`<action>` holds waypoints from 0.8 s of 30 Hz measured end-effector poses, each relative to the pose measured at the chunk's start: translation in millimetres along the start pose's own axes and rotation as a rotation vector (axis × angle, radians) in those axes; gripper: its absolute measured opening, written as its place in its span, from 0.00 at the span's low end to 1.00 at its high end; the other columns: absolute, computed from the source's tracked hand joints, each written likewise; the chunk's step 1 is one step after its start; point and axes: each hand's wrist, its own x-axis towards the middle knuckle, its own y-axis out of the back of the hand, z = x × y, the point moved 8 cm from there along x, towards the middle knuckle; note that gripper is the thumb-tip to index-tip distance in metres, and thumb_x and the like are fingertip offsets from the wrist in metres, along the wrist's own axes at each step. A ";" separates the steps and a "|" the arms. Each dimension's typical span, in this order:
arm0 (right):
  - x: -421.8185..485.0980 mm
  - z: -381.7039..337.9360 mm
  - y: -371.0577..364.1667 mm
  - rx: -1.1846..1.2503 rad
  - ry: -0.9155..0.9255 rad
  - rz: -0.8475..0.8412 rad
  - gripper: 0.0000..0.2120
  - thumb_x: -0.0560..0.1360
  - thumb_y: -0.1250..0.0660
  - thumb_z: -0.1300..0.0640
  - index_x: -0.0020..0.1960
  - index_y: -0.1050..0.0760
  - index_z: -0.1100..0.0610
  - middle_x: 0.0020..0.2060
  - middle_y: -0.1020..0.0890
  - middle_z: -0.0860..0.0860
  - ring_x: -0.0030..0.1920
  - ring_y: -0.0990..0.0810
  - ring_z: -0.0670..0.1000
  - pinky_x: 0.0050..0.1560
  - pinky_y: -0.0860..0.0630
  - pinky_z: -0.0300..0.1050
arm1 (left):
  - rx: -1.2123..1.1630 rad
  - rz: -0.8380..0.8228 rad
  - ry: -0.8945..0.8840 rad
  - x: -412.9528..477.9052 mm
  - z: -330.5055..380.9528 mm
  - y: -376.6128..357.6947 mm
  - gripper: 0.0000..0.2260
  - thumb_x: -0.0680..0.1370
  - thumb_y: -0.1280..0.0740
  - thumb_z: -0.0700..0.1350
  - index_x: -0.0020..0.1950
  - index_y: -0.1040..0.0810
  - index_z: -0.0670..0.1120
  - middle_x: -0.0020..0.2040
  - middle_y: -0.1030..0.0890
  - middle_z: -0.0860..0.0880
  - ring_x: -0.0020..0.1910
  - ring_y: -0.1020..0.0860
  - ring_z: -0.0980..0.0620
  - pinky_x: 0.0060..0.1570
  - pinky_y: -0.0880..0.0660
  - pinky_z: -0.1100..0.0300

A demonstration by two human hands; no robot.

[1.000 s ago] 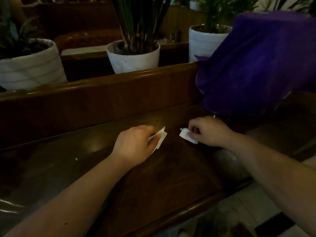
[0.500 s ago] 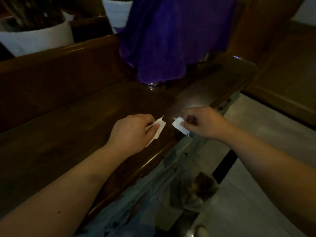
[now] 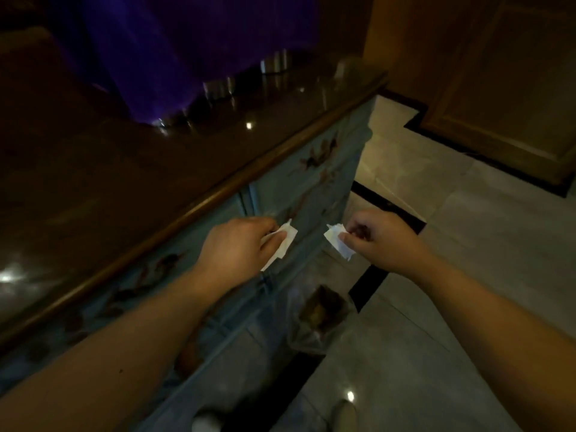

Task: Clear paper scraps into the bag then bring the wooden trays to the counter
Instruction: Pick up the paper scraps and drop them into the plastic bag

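Two white paper scraps are seen at mid-frame, one in each hand. The left scrap [image 3: 280, 244] is pinched between thumb and forefinger of the left hand [image 3: 237, 247], its free end hanging below the fingers [image 3: 274, 236]. The right scrap [image 3: 338, 241] is gripped by the closed fingertips of the right hand [image 3: 378, 238] and juts leftward from them. Both are held off the dark worktop [image 3: 124, 169], in front of the blue cabinet [image 3: 311, 182]. Lower centre, what appears to be one clear bag [image 3: 314, 319] is set on the tiled floor [image 3: 467, 275]. One purple cloth [image 3: 174, 48] is draped at upper left. No writing can be read.
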 end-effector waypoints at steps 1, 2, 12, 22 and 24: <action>-5.2 18.6 -2.8 0.015 -0.030 -0.014 0.09 0.75 0.32 0.52 0.40 0.25 0.56 0.33 0.25 0.49 0.34 0.27 0.47 0.33 0.32 0.43 | -0.024 -0.007 0.023 1.4 5.8 -16.4 0.13 0.78 0.40 0.55 0.43 0.22 0.49 0.36 0.20 0.49 0.33 0.23 0.49 0.29 0.35 0.58; -11.0 37.0 -6.6 0.034 -0.069 -0.025 0.09 0.75 0.32 0.52 0.41 0.24 0.57 0.34 0.24 0.50 0.35 0.25 0.48 0.34 0.31 0.45 | -0.044 -0.017 0.049 2.0 10.2 -33.6 0.13 0.78 0.40 0.56 0.44 0.21 0.49 0.36 0.19 0.48 0.34 0.22 0.47 0.29 0.34 0.58; -50.0 199.6 -119.5 0.281 -0.471 -0.097 0.09 0.73 0.30 0.54 0.37 0.25 0.56 0.32 0.23 0.51 0.34 0.24 0.49 0.33 0.32 0.41 | -0.179 -0.282 0.221 -1.3 -0.6 -213.0 0.16 0.79 0.41 0.53 0.48 0.22 0.42 0.38 0.19 0.42 0.37 0.23 0.44 0.36 0.33 0.58; -99.2 346.3 -307.8 0.669 -1.026 -0.027 0.12 0.73 0.29 0.57 0.33 0.23 0.60 0.28 0.23 0.53 0.28 0.27 0.50 0.33 0.31 0.43 | -0.316 -0.481 0.392 -21.9 -70.5 -415.7 0.14 0.78 0.37 0.49 0.33 0.32 0.52 0.26 0.30 0.53 0.31 0.25 0.46 0.33 0.35 0.59; -100.4 368.7 -343.0 0.716 -1.095 -0.023 0.12 0.73 0.30 0.56 0.33 0.24 0.59 0.28 0.23 0.54 0.27 0.28 0.50 0.30 0.33 0.43 | -0.318 -0.515 0.396 -27.6 -82.5 -455.3 0.15 0.78 0.36 0.50 0.32 0.33 0.52 0.27 0.30 0.53 0.31 0.26 0.46 0.33 0.35 0.59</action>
